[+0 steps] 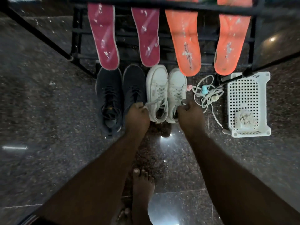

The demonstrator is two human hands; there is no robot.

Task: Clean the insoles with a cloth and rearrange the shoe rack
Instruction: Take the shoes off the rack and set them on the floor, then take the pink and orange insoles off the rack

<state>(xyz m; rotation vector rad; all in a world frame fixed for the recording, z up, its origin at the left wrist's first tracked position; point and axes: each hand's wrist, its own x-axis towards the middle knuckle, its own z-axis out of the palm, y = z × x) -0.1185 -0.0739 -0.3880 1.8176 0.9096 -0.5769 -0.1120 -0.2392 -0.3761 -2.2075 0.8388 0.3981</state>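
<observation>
Two magenta insoles (103, 38) and two orange insoles (185, 43), all flecked with white dirt, lean on the black shoe rack (162, 4). Below them on the floor stand a pair of dark sneakers (110, 98) and a pair of white sneakers (157, 91). My left hand (138, 116) pinches a white lace at the left white sneaker. My right hand (190, 114) grips the side of the right white sneaker (177, 88). No cloth is in view.
A tangle of white cord with small pink and blue clips (206, 95) lies right of the white sneakers. A white perforated plastic basket (248, 104) sits further right. My bare foot (142, 189) stands on the polished dark granite floor.
</observation>
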